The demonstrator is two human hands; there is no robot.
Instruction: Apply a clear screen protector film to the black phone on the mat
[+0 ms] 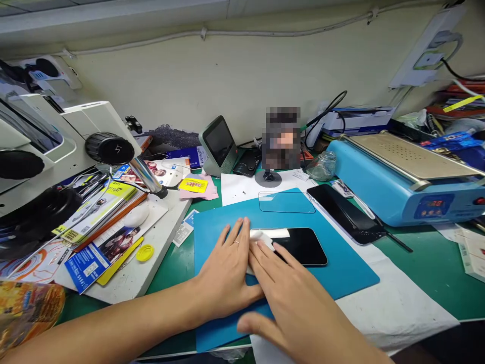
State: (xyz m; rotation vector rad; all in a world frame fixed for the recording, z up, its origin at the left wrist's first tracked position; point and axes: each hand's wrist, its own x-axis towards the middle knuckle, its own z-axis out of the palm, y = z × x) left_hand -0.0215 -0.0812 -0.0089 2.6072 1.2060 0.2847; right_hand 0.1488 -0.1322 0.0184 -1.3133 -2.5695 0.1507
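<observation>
Left: I see a white metal stand (93, 119) with round black knobs (109, 148)
Far: my pale-green, wedge-shaped display (220, 143)
Right: my blue, boxy machine (394, 194) with a flat top (413, 154)

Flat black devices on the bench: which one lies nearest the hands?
The phone on the blue mat: the right hand lies over its left end. The black panel beside the blue machine and the dark device beside the upright display lie farther off.

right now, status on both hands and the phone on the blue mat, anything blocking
Right hand: fingers on white cloth, over phone. Left hand: flat alongside. Phone: screen up, one end hidden by hands. Clear sheet beyond, not touching.
</observation>
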